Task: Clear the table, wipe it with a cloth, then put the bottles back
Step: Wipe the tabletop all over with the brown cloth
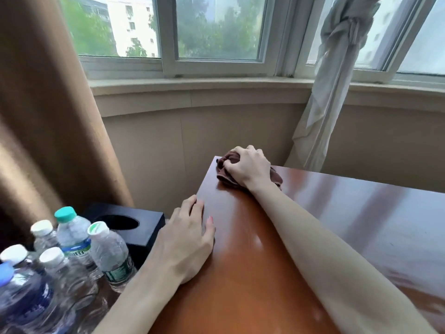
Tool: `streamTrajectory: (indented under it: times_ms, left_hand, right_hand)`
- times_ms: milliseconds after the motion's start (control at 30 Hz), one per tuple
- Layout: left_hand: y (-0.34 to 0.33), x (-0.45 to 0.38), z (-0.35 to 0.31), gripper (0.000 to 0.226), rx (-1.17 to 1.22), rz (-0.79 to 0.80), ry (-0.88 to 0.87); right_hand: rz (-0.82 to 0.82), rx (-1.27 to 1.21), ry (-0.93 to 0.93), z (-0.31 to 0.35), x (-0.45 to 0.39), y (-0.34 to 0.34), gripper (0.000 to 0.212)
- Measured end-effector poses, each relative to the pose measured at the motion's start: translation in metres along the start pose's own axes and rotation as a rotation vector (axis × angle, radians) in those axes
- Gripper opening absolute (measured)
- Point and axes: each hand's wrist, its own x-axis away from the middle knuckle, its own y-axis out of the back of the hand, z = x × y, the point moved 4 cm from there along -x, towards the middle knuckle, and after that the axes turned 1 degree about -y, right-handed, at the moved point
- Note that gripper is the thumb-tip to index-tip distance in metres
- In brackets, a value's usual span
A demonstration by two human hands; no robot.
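Labels first: not much I can actually read. The bottles [72, 256] are bunched together off the left end of the table [313, 225], on something lower I can't make out. The teal-capped bottle [72, 235] has a blue band with some white characters on it, too blurry to read. The white-capped bottle [108, 251] next to it has a green label and a green mark on its cap, also unreadable. The big dark blue bottle [21, 302] nearest me is too blurred to show any print.

My right hand [248, 165] is out at the far left corner of the table, fingers curled and bunching up the brown cloth [225, 169], pressing it down on the wood. Part of the cloth pokes out on the far side of my wrist too.

My left hand [187, 239] is flat-ish on the table's left edge, fingers relaxed and spread, thumb on top, holding nothing.

A black tissue box [144, 227] with an oval opening sits just behind the bottles, beside the brown curtain [48, 116].
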Motion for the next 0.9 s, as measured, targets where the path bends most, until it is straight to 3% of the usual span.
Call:
streamTrajectory:
  times_ms: [200, 367, 533, 667, 900]
  left_hand:
    - [0.002, 0.001, -0.001, 0.057, -0.004, -0.007, 0.023]
    - [0.004, -0.001, 0.001, 0.058, -0.025, 0.0, 0.058]
    - [0.011, 0.007, 0.001, 0.049, 0.019, -0.036, 0.144]
    - [0.012, 0.012, 0.0, 0.053, 0.013, -0.024, 0.106]
    - [0.006, 0.006, 0.002, 0.052, 0.033, 0.004, 0.056]
  right_hand:
    - [0.042, -0.003, 0.056, 0.022, -0.005, -0.016, 0.036]
    - [0.153, -0.043, 0.182, 0.028, 0.072, 0.015, 0.035]
    - [0.152, -0.043, 0.272, 0.025, 0.161, 0.054, 0.043]
    - [0.186, -0.104, 0.361, 0.011, 0.208, 0.079, 0.046]
    - [0.163, -0.155, 0.208, -0.02, 0.127, 0.061, 0.048]
